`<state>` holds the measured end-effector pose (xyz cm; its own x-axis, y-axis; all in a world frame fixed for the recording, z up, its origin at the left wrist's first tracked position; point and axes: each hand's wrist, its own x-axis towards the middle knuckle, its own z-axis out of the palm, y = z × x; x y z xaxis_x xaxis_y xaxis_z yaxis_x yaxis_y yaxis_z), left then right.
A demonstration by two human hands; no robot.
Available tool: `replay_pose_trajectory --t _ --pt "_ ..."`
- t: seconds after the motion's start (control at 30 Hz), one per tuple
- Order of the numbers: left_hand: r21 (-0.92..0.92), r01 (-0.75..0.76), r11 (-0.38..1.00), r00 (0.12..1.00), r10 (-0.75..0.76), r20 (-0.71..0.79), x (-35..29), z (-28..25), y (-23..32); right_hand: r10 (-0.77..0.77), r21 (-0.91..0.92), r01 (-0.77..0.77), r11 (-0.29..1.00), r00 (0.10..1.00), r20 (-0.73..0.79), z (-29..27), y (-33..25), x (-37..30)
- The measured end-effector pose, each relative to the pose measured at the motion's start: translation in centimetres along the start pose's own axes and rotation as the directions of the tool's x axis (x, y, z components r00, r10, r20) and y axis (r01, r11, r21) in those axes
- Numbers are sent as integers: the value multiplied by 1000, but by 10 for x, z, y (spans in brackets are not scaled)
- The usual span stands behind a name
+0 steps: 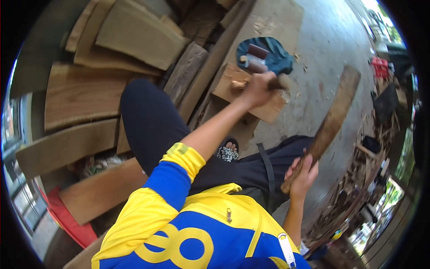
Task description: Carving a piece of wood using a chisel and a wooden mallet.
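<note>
My left hand [260, 91] is closed round a short wooden tool handle [283, 82] with a dark part and a pale, rounded end. Motion blur and my fingers hide the rest of that tool. It is held above a flat wooden board [268, 110], where a small pale piece of wood [238, 84] lies. Lower right, my right hand [304, 175] grips the narrow end of a long, worn wooden club [336, 112]. The club's broad end points up and away to the far right, apart from the board.
Beyond the board lies a dark teal cloth [282, 51] with brown and grey items on it. Large planks [89, 96] are stacked at left. Wood scraps [347, 188] pile up along the right. Shavings dot the grey floor [322, 58]. My sandalled foot [229, 150] is near the board.
</note>
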<state>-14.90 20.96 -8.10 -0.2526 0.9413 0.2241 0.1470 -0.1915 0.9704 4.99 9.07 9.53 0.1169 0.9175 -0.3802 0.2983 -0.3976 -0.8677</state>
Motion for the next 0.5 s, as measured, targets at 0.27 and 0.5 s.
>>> replay_pose_trajectory --t 0.27,0.5 --pt "-212 239 948 956 -267 -120 16 -46 -16 118 -430 -83 899 991 55 41 48 120" --pt "-591 268 761 762 -542 -353 10 -97 -20 -21 -677 4 736 1000 -16 123 124 139"
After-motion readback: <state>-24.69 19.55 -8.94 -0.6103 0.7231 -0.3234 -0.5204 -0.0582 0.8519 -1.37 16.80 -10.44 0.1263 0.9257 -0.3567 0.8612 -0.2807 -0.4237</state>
